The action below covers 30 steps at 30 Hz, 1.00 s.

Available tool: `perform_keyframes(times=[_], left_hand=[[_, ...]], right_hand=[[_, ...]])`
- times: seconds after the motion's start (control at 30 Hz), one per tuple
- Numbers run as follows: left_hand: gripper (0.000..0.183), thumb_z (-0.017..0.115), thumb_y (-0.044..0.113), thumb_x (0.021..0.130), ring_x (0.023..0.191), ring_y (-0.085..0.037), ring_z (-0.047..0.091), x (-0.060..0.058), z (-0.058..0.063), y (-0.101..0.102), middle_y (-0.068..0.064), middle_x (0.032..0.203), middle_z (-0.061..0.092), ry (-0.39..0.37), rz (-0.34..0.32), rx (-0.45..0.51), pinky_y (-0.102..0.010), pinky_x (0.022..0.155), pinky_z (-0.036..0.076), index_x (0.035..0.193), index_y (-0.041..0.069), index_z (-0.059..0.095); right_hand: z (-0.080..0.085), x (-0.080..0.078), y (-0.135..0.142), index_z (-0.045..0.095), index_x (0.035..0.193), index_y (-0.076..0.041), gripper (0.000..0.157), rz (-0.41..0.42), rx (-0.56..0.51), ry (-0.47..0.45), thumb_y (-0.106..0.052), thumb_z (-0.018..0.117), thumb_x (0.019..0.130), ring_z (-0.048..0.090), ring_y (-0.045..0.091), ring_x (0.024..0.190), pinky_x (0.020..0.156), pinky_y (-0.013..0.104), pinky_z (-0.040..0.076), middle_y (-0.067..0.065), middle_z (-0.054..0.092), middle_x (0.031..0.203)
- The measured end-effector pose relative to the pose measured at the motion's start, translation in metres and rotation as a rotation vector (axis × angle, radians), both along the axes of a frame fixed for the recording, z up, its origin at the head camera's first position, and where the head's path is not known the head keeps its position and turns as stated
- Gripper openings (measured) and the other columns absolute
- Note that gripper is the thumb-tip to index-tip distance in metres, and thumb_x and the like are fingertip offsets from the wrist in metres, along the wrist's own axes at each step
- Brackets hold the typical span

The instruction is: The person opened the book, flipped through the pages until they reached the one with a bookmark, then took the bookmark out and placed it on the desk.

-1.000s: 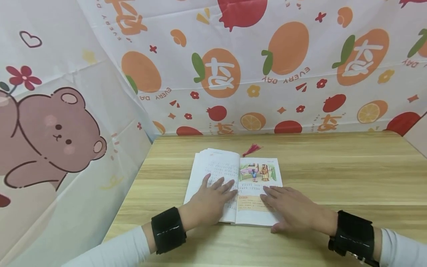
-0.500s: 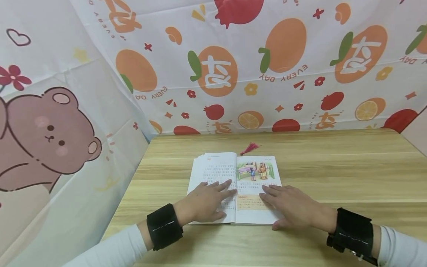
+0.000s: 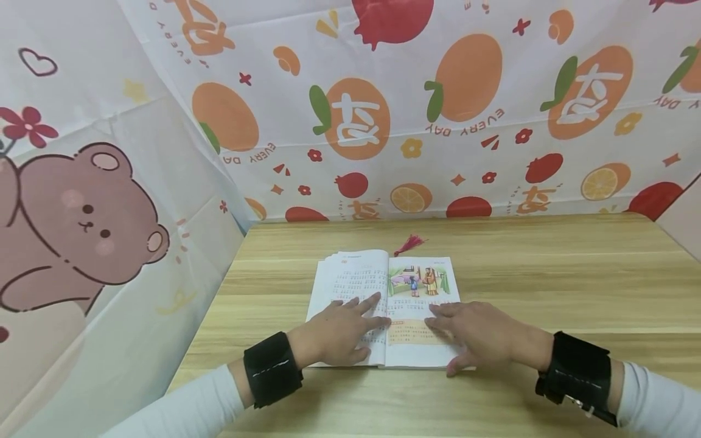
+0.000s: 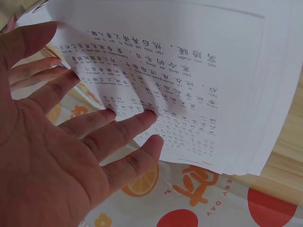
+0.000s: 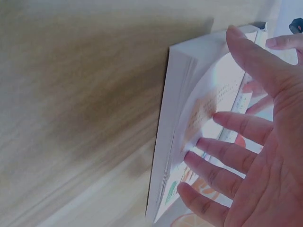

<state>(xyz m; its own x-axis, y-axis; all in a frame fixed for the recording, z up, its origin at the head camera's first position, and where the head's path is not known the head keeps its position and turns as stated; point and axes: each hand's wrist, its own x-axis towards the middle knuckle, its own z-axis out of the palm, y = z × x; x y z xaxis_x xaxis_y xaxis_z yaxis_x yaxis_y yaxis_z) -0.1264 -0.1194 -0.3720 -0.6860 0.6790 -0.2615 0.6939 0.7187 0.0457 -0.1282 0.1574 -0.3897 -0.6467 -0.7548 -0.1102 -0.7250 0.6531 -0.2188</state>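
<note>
The book (image 3: 408,311) lies spread on the table (image 3: 564,274), slightly to the nine o'clock side of its middle, with a coloured picture (image 3: 418,281) near two o'clock on its pages. At eight o'clock, the left hand (image 3: 334,333) rests on the left page, fingers straight and apart, clamped on nothing. Between three and four, the right hand (image 3: 482,331) touches the right page with parted, fairly straight fingers; its thumb sits by the lower corner (whether it presses there, I cannot tell). From the head that page looks nearly flat, but the right wrist view shows it bowing up from the thick stack beneath. The left wrist view alone makes the left page's print large. A red tassel (image 3: 409,244) pokes out toward one o'clock. Beyond, at twelve, hangs a fruit-print cloth (image 3: 405,61); between nine and ten, a printed bear (image 3: 93,213).
</note>
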Motion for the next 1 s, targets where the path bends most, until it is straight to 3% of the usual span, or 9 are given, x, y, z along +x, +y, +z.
perform_keyframes(times=[0.13,0.27,0.43,0.53,0.63,0.73,0.8,0.9,1.0], left_hand=[[0.054,0.056,0.036,0.084,0.124,-0.034,0.034,0.000,-0.001,0.000,-0.009,0.149,0.025,-0.004,0.008,0.008,-0.058,0.096,0.037,0.135,0.030,0.041],[0.046,0.049,0.037,0.088,0.123,-0.036,0.035,0.000,-0.003,0.000,-0.008,0.148,0.026,0.000,0.016,0.038,-0.060,0.093,0.039,0.133,0.029,0.043],[0.043,0.039,0.042,0.092,0.123,-0.039,0.031,0.000,-0.007,-0.001,-0.010,0.148,0.027,0.035,0.012,0.079,-0.061,0.092,0.039,0.131,0.025,0.046],[0.043,0.035,0.045,0.093,0.121,-0.032,0.038,0.005,-0.010,0.003,-0.011,0.139,0.042,0.176,-0.076,0.109,-0.053,0.093,0.041,0.120,0.017,0.054],[0.037,0.035,0.042,0.093,0.099,-0.017,0.051,0.018,-0.010,0.014,-0.003,0.108,0.061,0.383,-0.270,0.147,-0.037,0.085,0.048,0.098,0.017,0.061],[0.026,0.039,0.035,0.091,0.079,-0.008,0.049,0.037,-0.008,0.028,0.008,0.084,0.058,0.529,-0.478,0.172,-0.024,0.072,0.048,0.083,0.021,0.059],[0.019,0.042,0.029,0.089,0.083,-0.008,0.050,0.046,-0.007,0.035,0.009,0.086,0.058,0.585,-0.565,0.136,-0.022,0.074,0.047,0.085,0.021,0.059],[0.022,0.042,0.024,0.087,0.100,-0.017,0.049,0.052,-0.013,0.040,0.002,0.102,0.061,0.692,-0.561,0.009,-0.030,0.087,0.045,0.096,0.016,0.060],[0.035,0.041,0.028,0.086,0.112,-0.028,0.043,0.051,-0.019,0.035,-0.008,0.121,0.057,0.732,-0.432,-0.168,-0.043,0.098,0.038,0.112,0.011,0.059]], right_hand=[[0.002,-0.001,0.001,0.054,0.126,-0.016,0.065,0.043,0.004,-0.012,-0.052,0.064,0.073,0.043,0.026,0.117,0.089,0.051,0.046,0.012,0.049,0.133],[0.003,0.000,0.000,0.057,0.122,-0.013,0.044,0.119,-0.012,0.032,-0.025,0.063,0.080,0.047,0.023,0.114,0.087,0.048,0.048,0.012,0.055,0.127],[0.004,0.002,-0.006,0.057,0.121,-0.011,0.040,0.155,-0.058,0.155,-0.008,0.060,0.081,0.049,0.018,0.112,0.090,0.045,0.047,0.007,0.060,0.121],[0.006,0.004,-0.011,0.054,0.125,-0.012,0.048,0.163,-0.073,0.288,-0.008,0.063,0.078,0.047,0.015,0.113,0.094,0.045,0.044,0.003,0.060,0.121],[0.010,0.006,-0.018,0.050,0.128,-0.012,0.054,0.187,-0.090,0.455,-0.010,0.065,0.076,0.044,0.016,0.117,0.098,0.046,0.039,0.003,0.058,0.126],[0.014,0.006,-0.025,0.048,0.130,-0.013,0.058,0.217,-0.128,0.602,-0.012,0.066,0.075,0.036,0.020,0.124,0.102,0.048,0.034,0.007,0.051,0.133],[0.017,0.006,-0.030,0.045,0.132,-0.014,0.063,0.230,-0.170,0.666,-0.013,0.067,0.074,0.029,0.022,0.128,0.103,0.049,0.031,0.009,0.044,0.139],[0.020,0.007,-0.035,0.040,0.136,-0.015,0.062,0.238,-0.270,0.719,-0.014,0.063,0.078,0.024,0.026,0.130,0.103,0.053,0.029,0.012,0.035,0.144],[0.020,0.008,-0.038,0.036,0.138,-0.012,0.055,0.212,-0.335,0.740,-0.019,0.052,0.086,0.024,0.030,0.130,0.101,0.055,0.031,0.015,0.030,0.146]])
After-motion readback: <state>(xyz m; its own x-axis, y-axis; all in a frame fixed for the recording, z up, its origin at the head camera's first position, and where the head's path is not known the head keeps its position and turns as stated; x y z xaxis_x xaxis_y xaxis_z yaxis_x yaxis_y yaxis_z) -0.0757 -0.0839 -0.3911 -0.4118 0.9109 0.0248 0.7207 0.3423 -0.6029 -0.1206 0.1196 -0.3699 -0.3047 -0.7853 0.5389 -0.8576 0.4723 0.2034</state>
